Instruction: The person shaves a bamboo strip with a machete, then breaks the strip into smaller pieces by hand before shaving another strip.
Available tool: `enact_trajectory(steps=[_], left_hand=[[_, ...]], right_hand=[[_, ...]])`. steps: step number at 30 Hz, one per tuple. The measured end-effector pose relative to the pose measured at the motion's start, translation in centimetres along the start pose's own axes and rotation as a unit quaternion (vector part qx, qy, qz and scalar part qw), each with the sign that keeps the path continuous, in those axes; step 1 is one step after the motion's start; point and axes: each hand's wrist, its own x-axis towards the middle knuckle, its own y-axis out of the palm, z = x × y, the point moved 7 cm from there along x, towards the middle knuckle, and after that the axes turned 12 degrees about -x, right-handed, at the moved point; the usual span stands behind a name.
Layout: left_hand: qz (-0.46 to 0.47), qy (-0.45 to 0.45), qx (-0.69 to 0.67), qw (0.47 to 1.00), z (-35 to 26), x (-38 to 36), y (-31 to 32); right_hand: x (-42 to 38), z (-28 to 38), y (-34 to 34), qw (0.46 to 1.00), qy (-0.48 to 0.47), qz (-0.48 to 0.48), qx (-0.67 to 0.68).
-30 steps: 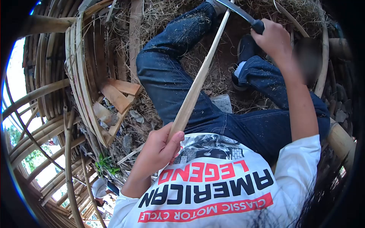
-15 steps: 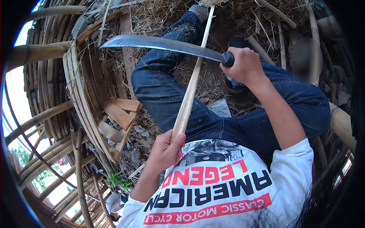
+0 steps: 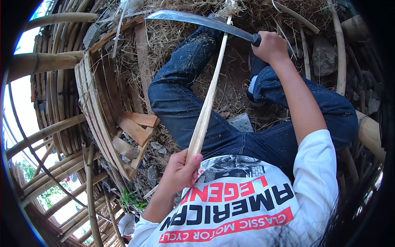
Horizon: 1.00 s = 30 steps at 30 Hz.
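Note:
My left hand (image 3: 180, 172) is closed round the near end of a long pale bamboo strip (image 3: 205, 109), close to my shirt. The strip runs away from me over my leg to the shavings at the top of the view. In my right hand (image 3: 270, 47) is the dark handle of a machete (image 3: 193, 19), its long curved blade pointing left. The blade crosses the strip near its far end, overlapping it in this view. Fine shavings cling to my jeans (image 3: 181, 61).
Split bamboo slats (image 3: 96, 111) lean at the left beside several short wood pieces (image 3: 133, 129). A bamboo frame (image 3: 61, 187) stands beyond them. Grey stones (image 3: 324, 55) and poles (image 3: 340, 49) lie at the right. Curly shavings (image 3: 173, 37) cover the ground ahead.
My right hand has pushed the machete away from me along the bamboo strip, towards its far end. The left hand keeps its hold on the near end.

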Motion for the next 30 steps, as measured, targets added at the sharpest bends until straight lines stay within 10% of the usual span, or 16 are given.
enact_trajectory(steps=[30], left_hand=[[0.047, 0.077, -0.019, 0.996, -0.7, 0.9, 0.2]], right_hand=[[-2.6, 0.9, -1.7, 0.989, 0.02, 0.01, 0.148]])
